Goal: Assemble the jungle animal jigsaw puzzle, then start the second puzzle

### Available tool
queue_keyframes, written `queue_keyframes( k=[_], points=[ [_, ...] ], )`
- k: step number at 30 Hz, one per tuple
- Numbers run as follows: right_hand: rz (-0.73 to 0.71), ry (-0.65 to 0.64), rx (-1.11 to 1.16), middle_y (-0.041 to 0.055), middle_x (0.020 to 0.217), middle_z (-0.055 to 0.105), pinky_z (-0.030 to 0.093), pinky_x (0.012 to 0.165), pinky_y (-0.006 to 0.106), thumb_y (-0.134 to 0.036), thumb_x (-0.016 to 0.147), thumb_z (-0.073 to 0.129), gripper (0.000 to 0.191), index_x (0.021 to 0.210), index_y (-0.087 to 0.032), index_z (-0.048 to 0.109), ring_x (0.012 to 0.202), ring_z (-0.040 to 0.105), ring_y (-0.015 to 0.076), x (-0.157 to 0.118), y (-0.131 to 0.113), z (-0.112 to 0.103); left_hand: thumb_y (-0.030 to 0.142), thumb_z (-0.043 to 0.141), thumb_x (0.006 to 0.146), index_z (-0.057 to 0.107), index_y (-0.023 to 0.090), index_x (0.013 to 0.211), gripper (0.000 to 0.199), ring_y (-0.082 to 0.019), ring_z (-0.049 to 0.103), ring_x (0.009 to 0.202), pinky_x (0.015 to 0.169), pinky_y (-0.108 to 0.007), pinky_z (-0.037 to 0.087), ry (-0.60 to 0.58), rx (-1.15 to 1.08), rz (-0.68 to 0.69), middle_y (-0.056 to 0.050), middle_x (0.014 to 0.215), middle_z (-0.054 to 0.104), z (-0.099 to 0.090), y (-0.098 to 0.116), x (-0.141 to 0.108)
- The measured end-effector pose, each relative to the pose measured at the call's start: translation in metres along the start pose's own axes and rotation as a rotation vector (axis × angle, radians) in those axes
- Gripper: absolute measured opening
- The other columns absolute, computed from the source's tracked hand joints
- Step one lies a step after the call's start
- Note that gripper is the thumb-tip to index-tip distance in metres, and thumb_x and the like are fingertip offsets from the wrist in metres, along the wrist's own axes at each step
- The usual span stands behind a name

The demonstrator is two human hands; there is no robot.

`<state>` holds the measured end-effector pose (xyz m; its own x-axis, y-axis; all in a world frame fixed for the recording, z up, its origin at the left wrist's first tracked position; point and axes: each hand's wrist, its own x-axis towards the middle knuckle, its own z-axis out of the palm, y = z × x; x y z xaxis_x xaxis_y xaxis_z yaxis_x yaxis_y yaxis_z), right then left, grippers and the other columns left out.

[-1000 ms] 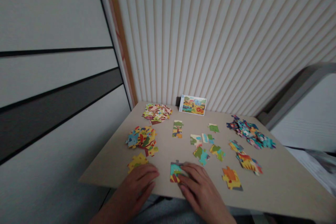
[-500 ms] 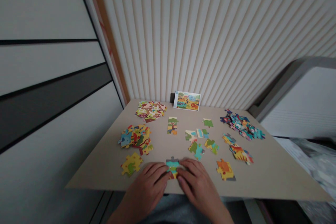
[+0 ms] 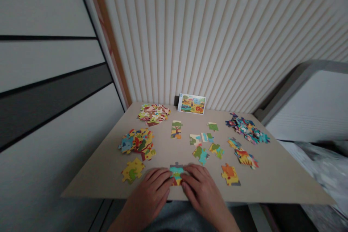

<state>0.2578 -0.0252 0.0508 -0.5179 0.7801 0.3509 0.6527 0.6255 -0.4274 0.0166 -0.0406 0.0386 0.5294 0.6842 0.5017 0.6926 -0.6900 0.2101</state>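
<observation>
Between my hands, near the table's front edge, lies a small joined strip of puzzle pieces [image 3: 176, 174] in grey, turquoise, green and red-yellow. My left hand [image 3: 152, 192] has its bent fingertips on the strip's left edge. From the other side, my right hand [image 3: 202, 192] presses its fingertips along the right edge. Left of my hands lies a yellow puzzle section with a green shape [image 3: 133, 170]. To their right is an orange-and-yellow section [image 3: 230, 175]. Just beyond my right hand sits a green-and-turquoise section [image 3: 201, 155].
A picture card [image 3: 191, 104] leans at the back of the table [image 3: 89, 185]. Heaps of pieces lie at back left [image 3: 153, 113], left [image 3: 138, 142] and right [image 3: 247, 127]. A tree strip [image 3: 176, 129] and several loose pieces lie mid-table. A pleated screen [image 3: 174, 36] stands behind.
The view has shifted slightly. My left fingertips have drawn back a little, so more of the strip's lower left shows. My right hand stays at its edge.
</observation>
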Motion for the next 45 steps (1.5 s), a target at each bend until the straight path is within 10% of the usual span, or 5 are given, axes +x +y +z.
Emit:
queue_keyframes(
  k=[6, 19, 29, 41, 45],
  points=[
    [0.112, 0.088, -0.033, 0.0078, 0.123, 0.071, 0.050, 0.102, 0.042, -0.024, 0.103, 0.053, 0.025, 0.119, -0.026, 0.072, 0.116, 0.064, 0.0238, -0.007, 0.029, -0.015, 0.010, 0.049, 0.097, 0.065, 0.019, 0.128, 0.036, -0.022, 0.059, 0.121, 0.108, -0.039, 0.047, -0.020, 0.024, 0.038, -0.007, 0.130, 0.068, 0.002, -0.004, -0.004],
    [0.694, 0.006, -0.466, 0.0199, 0.134, 0.069, 0.048, 0.099, 0.039, -0.038, 0.093, 0.061, 0.054, 0.142, -0.015, 0.061, 0.118, 0.066, 0.0326, -0.022, 0.225, -0.106, 0.011, 0.053, 0.093, 0.064, 0.023, 0.134, 0.043, -0.021, 0.060, 0.125, 0.109, -0.036, 0.046, -0.022, 0.100, 0.110, -0.004, 0.134, 0.067, 0.009, -0.016, -0.010],
    [0.653, 0.155, -0.378, 0.0185, 0.127, 0.066, 0.050, 0.094, 0.037, -0.038, 0.077, 0.077, 0.060, 0.132, -0.016, 0.069, 0.108, 0.067, 0.0309, -0.011, 0.241, -0.108, 0.013, 0.054, 0.094, 0.064, 0.023, 0.134, 0.043, -0.021, 0.061, 0.123, 0.108, -0.035, 0.047, -0.022, 0.133, 0.152, -0.004, 0.134, 0.067, 0.012, -0.022, -0.012],
    [0.766, 0.519, 0.406, 0.0065, 0.079, 0.072, 0.052, 0.067, 0.032, -0.066, 0.065, 0.081, 0.052, 0.082, -0.018, 0.070, 0.071, 0.064, 0.0203, -0.008, 0.246, -0.131, 0.012, 0.052, 0.094, 0.065, 0.024, 0.132, 0.042, -0.020, 0.061, 0.123, 0.109, -0.034, 0.048, -0.015, 0.107, 0.108, -0.005, 0.132, 0.068, 0.009, -0.017, -0.010],
    [0.668, 0.625, 0.583, 0.0034, 0.082, 0.070, 0.056, 0.075, 0.035, -0.056, 0.069, 0.085, 0.057, 0.109, -0.018, 0.070, 0.076, 0.066, 0.0198, 0.003, 0.222, -0.128, 0.012, 0.052, 0.094, 0.065, 0.024, 0.132, 0.042, -0.021, 0.062, 0.123, 0.108, -0.036, 0.049, -0.037, 0.097, 0.089, -0.005, 0.133, 0.069, 0.010, -0.015, -0.010]
  ],
)
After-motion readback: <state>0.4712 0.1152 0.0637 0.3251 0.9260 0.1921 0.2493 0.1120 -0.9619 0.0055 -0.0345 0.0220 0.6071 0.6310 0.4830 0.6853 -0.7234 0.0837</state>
